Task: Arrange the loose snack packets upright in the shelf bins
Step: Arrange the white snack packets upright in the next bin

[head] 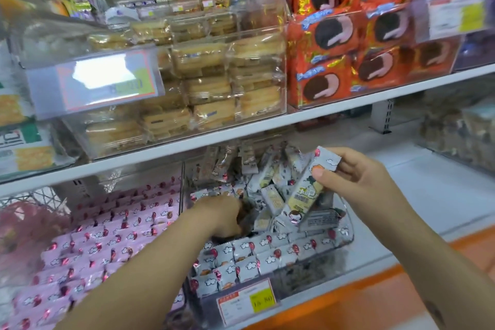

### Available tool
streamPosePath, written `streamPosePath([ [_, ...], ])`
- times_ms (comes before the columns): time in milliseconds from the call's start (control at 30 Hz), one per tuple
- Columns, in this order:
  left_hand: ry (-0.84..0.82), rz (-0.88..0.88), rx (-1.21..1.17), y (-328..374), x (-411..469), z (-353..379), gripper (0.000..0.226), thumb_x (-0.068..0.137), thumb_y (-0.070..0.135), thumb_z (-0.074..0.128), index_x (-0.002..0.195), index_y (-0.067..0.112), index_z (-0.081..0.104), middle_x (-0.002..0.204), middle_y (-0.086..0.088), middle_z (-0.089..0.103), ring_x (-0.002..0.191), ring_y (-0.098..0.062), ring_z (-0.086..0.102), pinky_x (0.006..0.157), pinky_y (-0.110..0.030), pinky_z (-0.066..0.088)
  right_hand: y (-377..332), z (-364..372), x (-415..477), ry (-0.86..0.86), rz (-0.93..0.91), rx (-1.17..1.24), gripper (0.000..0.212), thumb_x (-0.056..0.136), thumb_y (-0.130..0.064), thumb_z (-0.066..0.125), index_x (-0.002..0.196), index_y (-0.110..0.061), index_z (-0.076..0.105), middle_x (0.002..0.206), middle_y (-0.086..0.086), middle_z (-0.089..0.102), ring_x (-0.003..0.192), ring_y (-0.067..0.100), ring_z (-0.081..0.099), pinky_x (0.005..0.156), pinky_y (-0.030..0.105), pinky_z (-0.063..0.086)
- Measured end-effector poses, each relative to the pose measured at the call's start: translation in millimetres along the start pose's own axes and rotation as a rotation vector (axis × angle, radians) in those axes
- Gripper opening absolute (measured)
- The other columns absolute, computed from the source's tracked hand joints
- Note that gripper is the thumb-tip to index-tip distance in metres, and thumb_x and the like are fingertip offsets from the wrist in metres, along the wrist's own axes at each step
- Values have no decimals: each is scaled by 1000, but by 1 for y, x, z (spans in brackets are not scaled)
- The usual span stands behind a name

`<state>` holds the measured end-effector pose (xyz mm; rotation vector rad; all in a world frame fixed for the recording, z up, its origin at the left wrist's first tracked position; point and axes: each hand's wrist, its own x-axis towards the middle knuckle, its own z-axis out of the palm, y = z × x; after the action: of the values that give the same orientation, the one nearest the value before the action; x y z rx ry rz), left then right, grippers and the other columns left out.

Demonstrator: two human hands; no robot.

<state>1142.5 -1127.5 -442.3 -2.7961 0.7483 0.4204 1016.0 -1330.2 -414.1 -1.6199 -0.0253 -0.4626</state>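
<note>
Right hand (357,182) holds packet (308,191) over bin (347,225) right edge.

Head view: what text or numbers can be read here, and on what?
"15 80": yellow patch of the red-bordered price label on the clear plastic bin of white packets.
Print on the long white and yellow packet in the right hand: too blurred.
Upper shelf's price labels: glare and blur, unreadable.

Orange cookie packs (334,61) upper right, pale cracker packs (214,75) left of them, both on white shelf board (348,104). Price tag (246,301) with yellow patch, low front.
</note>
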Motion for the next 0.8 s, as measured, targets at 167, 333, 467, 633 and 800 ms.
streamPosePath([
  [167, 82, -61, -290, -8, -24, -19, 28, 91, 33, 54, 117, 26, 56, 100, 4, 58, 77, -13, 58, 63, -26, 45, 1, 0, 2, 7, 0, 25, 18, 84, -14, 66, 100, -23, 67, 92, -7, 73, 87, 7, 68, 78, 27, 51],
  [333, 320, -69, -756, -28, -63, -26, 12, 96, 23, 52, 98, 26, 63, 87, 4, 66, 64, -3, 62, 57, -16, 47, 1, 6, 2, -7, 25, 55, 18, 87, -12, 63, 101, -23, 67, 89, -6, 74, 83, 10, 68, 73, 25, 55],
  [467, 290, -72, -1497, -27, -84, -17, 18, 97, 10, 49, 100, 13, 66, 96, -13, 69, 71, -19, 70, 53, -18, 51, -2, 12, 0, -104, 50, 58, 16, 85, -17, 65, 99, -24, 68, 83, -6, 74, 72, 9, 67, 72, 22, 56],
  [633, 196, -11, -1818, -2, -91, -9, 20, 97, 13, 47, 108, 11, 63, 94, -7, 72, 71, -18, 69, 56, -23, 54, -3, 19, -6, -329, 117, 97, 39, 68, -29, 67, 106, -20, 67, 97, 1, 74, 90, 17, 70, 77, 23, 55],
  [800, 173, 56, -1929, 22, -92, 1, 24, 98, 15, 44, 113, 13, 62, 92, -8, 71, 71, -21, 61, 57, -30, 47, -1, 21, -9, -353, 112, 101, 35, 74, -33, 70, 107, -24, 67, 108, -4, 71, 100, 16, 67, 86, 28, 52],
])
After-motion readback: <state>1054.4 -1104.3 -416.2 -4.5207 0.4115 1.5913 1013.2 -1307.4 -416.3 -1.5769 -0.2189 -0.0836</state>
